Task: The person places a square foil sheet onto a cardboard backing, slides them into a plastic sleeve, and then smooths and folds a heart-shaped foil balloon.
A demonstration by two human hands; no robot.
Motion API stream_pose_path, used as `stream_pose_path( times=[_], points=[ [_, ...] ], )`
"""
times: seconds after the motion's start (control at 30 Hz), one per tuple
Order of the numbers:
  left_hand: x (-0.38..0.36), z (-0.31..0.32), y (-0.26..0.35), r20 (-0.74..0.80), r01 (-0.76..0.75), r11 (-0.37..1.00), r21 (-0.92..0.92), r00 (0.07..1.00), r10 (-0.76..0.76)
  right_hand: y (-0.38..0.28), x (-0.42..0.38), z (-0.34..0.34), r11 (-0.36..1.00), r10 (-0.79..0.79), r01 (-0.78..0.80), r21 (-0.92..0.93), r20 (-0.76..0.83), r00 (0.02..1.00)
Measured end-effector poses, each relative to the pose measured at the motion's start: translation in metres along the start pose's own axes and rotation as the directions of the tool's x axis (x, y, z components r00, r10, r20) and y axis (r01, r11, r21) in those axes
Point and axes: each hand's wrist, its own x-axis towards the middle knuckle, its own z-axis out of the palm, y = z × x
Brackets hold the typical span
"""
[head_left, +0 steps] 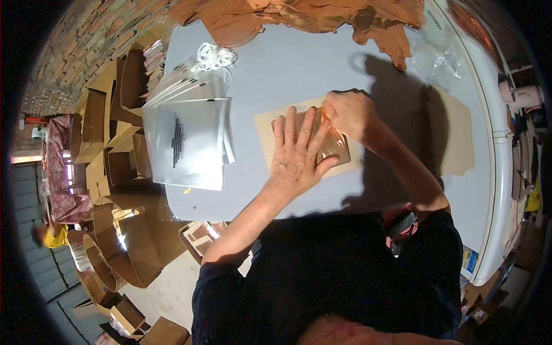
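My left hand lies flat with fingers spread on a shiny copper-orange film. The film sits as a square on a tan paper or card sheet, and its middle is partly covered by my fingers. Closed at the square's upper right corner, my right hand grips a bunched, bright orange edge of the film. Its fingertips are partly hidden, so the exact hold is hard to see. A dark shadow of my right arm falls across the table to the right.
On the grey table, clear plastic bags with black print lie at left, beside white cord. Crumpled copper-coloured film covers the far edge. Another tan sheet is at right. Cardboard boxes crowd the left floor.
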Motion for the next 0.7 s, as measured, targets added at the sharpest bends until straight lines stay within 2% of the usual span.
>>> stream_pose_path(
  times=[0.1, 0.2, 0.3, 0.43, 0.6, 0.7],
  points=[
    [0.001, 0.000, 0.000, 0.002, -0.008, 1.000, 0.020, 1.000, 0.008, -0.006, 0.001, 0.000, 0.967, -0.041, -0.011, -0.254, -0.199, 0.979],
    [0.000, -0.001, -0.001, 0.010, -0.012, 0.999, 0.032, 1.000, 0.012, 0.001, -0.006, 0.000, 0.957, -0.282, 0.238, -0.164, -0.359, 0.890],
    [0.000, -0.003, 0.000, 0.033, -0.012, 0.999, 0.040, 0.999, 0.010, -0.013, -0.033, 0.009, 0.903, -0.429, 0.390, -0.181, -0.310, 0.848],
    [0.004, -0.006, -0.002, 0.046, -0.003, 0.998, 0.065, 0.999, 0.000, -0.005, -0.054, 0.027, 0.949, -0.311, 0.316, -0.014, -0.231, 0.922],
    [0.003, -0.003, 0.000, 0.044, 0.025, 0.998, 0.058, 0.999, -0.028, -0.003, -0.052, 0.026, 0.964, -0.263, 0.251, -0.083, -0.205, 0.943],
    [0.002, -0.002, 0.001, 0.019, 0.033, 0.998, 0.060, 0.999, -0.035, -0.002, -0.052, 0.031, 0.961, -0.274, 0.254, -0.110, -0.244, 0.930]
  ],
)
